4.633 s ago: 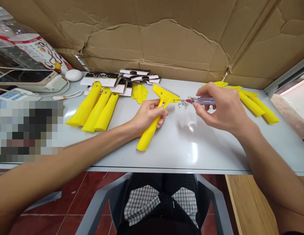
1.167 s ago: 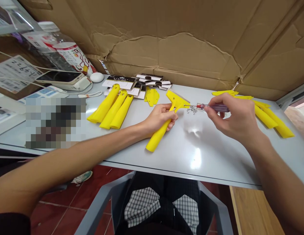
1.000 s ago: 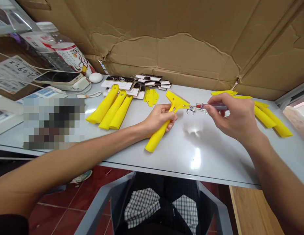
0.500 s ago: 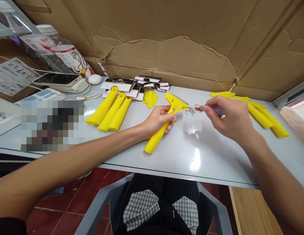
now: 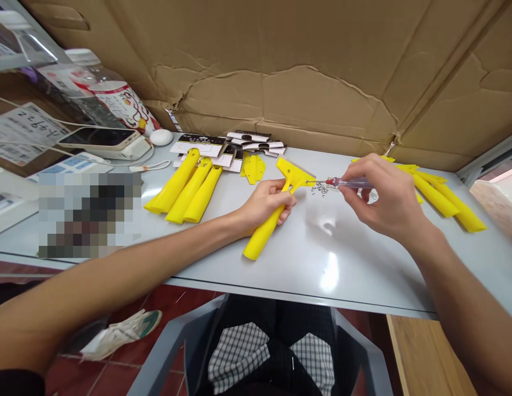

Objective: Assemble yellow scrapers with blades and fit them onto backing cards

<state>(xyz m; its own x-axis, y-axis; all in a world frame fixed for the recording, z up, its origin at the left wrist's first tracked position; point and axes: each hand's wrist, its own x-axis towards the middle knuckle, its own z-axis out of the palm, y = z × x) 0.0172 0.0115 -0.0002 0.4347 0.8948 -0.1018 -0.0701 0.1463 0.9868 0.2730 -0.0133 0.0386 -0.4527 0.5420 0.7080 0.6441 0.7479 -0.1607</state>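
Observation:
My left hand (image 5: pixel 272 204) is closed around the handle of a yellow scraper (image 5: pixel 262 236), whose wide head points up and away from me. In my right hand (image 5: pixel 382 192) is a screwdriver (image 5: pixel 352 182) with a clear handle and a red collar. Its shaft points left, and the tip meets the right end of the scraper head. Just below the shaft lies a small pile of screws (image 5: pixel 321 190) on the table. Several yellow scrapers (image 5: pixel 440 195) lie beyond my right hand, partly hidden by it.
Yellow handles (image 5: pixel 192 190) with black-and-white cards (image 5: pixel 198 146) lie left of centre, near flat yellow plates (image 5: pixel 252 168) and folded cards (image 5: pixel 256 140). A phone (image 5: pixel 101 137), a white oval object (image 5: pixel 161 137) and bottles (image 5: pixel 119 99) stand at left. Cardboard (image 5: pixel 281 44) closes off the back.
The screwdriver and my right fingers have turned slightly, with the tip still at the scraper head. The view has shifted a little, and a shoe now shows on the floor at lower left.

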